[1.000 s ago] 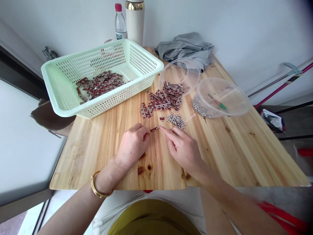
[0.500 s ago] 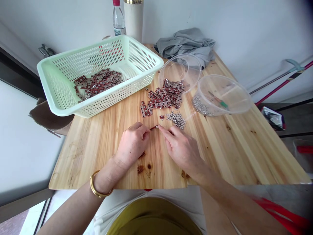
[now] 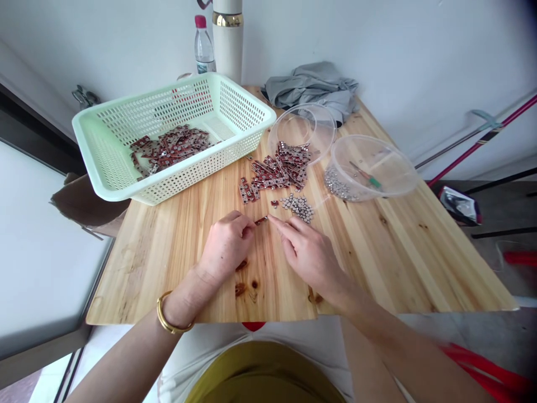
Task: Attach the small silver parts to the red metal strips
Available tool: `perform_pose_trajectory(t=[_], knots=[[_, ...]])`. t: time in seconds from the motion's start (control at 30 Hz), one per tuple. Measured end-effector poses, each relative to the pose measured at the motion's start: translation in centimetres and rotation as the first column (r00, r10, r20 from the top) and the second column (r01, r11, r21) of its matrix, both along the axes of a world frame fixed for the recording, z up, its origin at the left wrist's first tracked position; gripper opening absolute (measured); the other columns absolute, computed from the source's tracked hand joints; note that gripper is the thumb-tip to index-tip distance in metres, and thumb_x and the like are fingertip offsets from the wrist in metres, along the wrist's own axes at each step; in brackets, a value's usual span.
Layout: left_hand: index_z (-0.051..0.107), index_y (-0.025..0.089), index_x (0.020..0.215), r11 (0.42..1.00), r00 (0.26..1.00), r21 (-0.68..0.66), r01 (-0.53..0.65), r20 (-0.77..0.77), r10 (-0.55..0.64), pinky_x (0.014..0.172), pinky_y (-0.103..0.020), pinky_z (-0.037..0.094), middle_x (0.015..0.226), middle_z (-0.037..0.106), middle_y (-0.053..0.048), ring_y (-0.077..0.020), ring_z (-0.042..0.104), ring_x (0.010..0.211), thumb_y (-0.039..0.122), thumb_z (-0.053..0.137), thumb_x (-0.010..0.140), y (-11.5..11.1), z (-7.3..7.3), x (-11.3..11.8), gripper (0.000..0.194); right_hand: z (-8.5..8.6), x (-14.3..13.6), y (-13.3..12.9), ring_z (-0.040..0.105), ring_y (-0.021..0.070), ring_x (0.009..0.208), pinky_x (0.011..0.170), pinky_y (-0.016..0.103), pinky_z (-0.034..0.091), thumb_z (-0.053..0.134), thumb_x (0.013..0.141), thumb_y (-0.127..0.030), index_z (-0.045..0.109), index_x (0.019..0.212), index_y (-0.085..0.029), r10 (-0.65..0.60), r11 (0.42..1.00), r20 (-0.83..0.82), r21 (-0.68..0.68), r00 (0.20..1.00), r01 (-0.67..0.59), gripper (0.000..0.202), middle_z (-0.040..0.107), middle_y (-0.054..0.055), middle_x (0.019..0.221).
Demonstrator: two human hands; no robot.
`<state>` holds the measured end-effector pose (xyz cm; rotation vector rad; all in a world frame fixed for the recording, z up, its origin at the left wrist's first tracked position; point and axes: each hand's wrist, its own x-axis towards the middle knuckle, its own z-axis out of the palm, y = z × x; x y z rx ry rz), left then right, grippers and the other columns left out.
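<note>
A small dark red strip (image 3: 260, 220) sticks out from the closed fingers of my left hand (image 3: 229, 242), low over the wooden table. The index fingertip of my right hand (image 3: 309, 253) touches the strip's far end; its other fingers are curled, and anything between them is hidden. Just beyond my hands lies a cluster of small round metal pieces (image 3: 301, 207), with one short red piece (image 3: 274, 204) at its left. Behind these is a pile of red strips with metal dots (image 3: 282, 168).
A pale green basket (image 3: 191, 162) with more red strips stands at the back left. A clear tub (image 3: 377, 168) at the right holds metal pieces and a green-handled tool. Behind are a round clear lid (image 3: 329, 126), grey cloth (image 3: 308, 84), a bottle (image 3: 204, 47) and a white flask (image 3: 230, 50).
The camera view has tilted up slightly and shifted, so more of the flask shows. My hands stay in nearly the same pose at the strip.
</note>
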<state>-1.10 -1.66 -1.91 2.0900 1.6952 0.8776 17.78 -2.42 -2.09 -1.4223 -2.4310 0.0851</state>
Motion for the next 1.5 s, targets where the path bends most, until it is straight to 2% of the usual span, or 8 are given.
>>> perform_pose_trajectory(t=[0.4, 0.6, 1.0, 1.1, 1.2, 1.3, 1.4, 1.5], knots=[[0.071, 0.018, 0.077, 0.999, 1.0, -0.042, 0.004, -0.021, -0.005, 0.065, -0.024, 0.049, 0.08, 0.069, -0.002, -0.0143, 0.065, 0.07, 0.003, 0.055, 0.076, -0.1, 0.3, 0.0, 0.022, 0.0, -1.3, -0.7, 0.055, 0.0161, 0.074, 0.055, 0.027, 0.038, 0.044, 0.09, -0.009, 0.057, 0.133, -0.021, -0.018, 1.0, 0.065, -0.002, 0.998, 0.018, 0.046, 0.058, 0.005, 0.09], [0.07, 0.018, 0.078, 1.0, 1.0, -0.022, 0.005, -0.022, -0.005, 0.064, -0.024, 0.049, 0.08, 0.069, -0.002, -0.0143, 0.064, 0.07, 0.004, 0.055, 0.076, -0.2, 0.1, 0.0, 0.021, -0.1, -1.1, -0.7, 0.056, 0.0147, 0.073, 0.057, 0.027, 0.04, 0.044, 0.091, -0.012, 0.057, 0.133, -0.022, -0.045, 0.997, -0.022, -0.059, 0.999, 0.044, 0.045, 0.057, 0.005, 0.091], [0.07, 0.017, 0.077, 1.0, 1.0, -0.015, 0.005, -0.03, -0.005, 0.068, -0.024, 0.049, 0.08, 0.068, -0.003, -0.0143, 0.065, 0.073, 0.003, 0.053, 0.076, -0.2, 0.0, 0.1, 0.022, 0.9, -1.6, -0.4, 0.055, 0.0158, 0.07, 0.055, 0.027, 0.038, 0.047, 0.087, -0.01, 0.057, 0.133, -0.022, -0.034, 0.995, 0.123, -0.087, 0.992, 0.044, 0.048, 0.058, 0.007, 0.093], [0.07, 0.017, 0.079, 1.0, 1.0, 0.0, 0.004, -0.03, -0.004, 0.069, -0.024, 0.049, 0.081, 0.068, -0.003, -0.0144, 0.065, 0.074, 0.003, 0.054, 0.077, -0.3, 0.0, 0.1, 0.021, 0.8, -1.2, 0.0, 0.056, 0.0157, 0.07, 0.058, 0.027, 0.042, 0.045, 0.088, -0.01, 0.058, 0.13, -0.022, -0.004, 0.995, 0.062, -0.103, 0.998, 0.01, 0.047, 0.059, 0.006, 0.093], [0.069, 0.018, 0.083, 1.0, 0.999, 0.011, -0.007, -0.039, 0.007, 0.067, -0.023, 0.048, 0.081, 0.068, -0.002, -0.0141, 0.064, 0.072, 0.004, 0.054, 0.079, -0.3, -0.1, 0.1, 0.021, 0.4, -0.5, 0.2, 0.061, 0.017, 0.079, 0.067, 0.028, 0.047, 0.042, 0.091, -0.011, 0.059, 0.126, -0.021, 0.004, 0.994, -0.094, -0.106, 0.996, -0.014, 0.041, 0.062, 0.006, 0.096], [0.067, 0.017, 0.096, 0.998, 0.996, 0.021, -0.065, -0.063, 0.066, 0.064, -0.024, 0.048, 0.08, 0.07, -0.002, -0.0146, 0.064, 0.07, 0.005, 0.054, 0.08, -0.3, -0.3, 0.2, 0.024, 0.3, -0.2, 0.1, 0.063, 0.0181, 0.088, 0.075, 0.029, 0.049, 0.042, 0.093, -0.014, 0.059, 0.122, -0.019, -0.02, 0.998, -0.233, -0.07, 0.972, 0.004, 0.034, 0.065, 0.006, 0.102], [0.064, 0.016, 0.102, 0.994, 0.992, 0.023, -0.107, -0.07, 0.109, 0.064, -0.024, 0.048, 0.079, 0.07, -0.002, -0.0154, 0.065, 0.07, 0.007, 0.055, 0.08, -0.3, -0.4, 0.3, 0.026, 0.5, -0.6, -0.3, 0.064, 0.0172, 0.085, 0.073, 0.028, 0.048, 0.043, 0.094, -0.017, 0.063, 0.111, -0.019, -0.029, 1.0, -0.25, -0.016, 0.968, 0.026, 0.026, 0.066, 0.006, 0.098], [0.067, 0.017, 0.088, 0.998, 0.996, 0.001, -0.061, -0.071, 0.061, 0.065, -0.024, 0.047, 0.081, 0.069, -0.002, -0.0155, 0.064, 0.072, 0.006, 0.055, 0.078, -0.3, -0.4, 0.2, 0.018, 0.5, -1.2, -0.6, 0.063, 0.0153, 0.079, 0.069, 0.027, 0.046, 0.044, 0.095, -0.017, 0.065, 0.113, -0.021, -0.007, 0.999, -0.2, 0.036, 0.98, 0.014, 0.028, 0.065, 0.004, 0.092]])
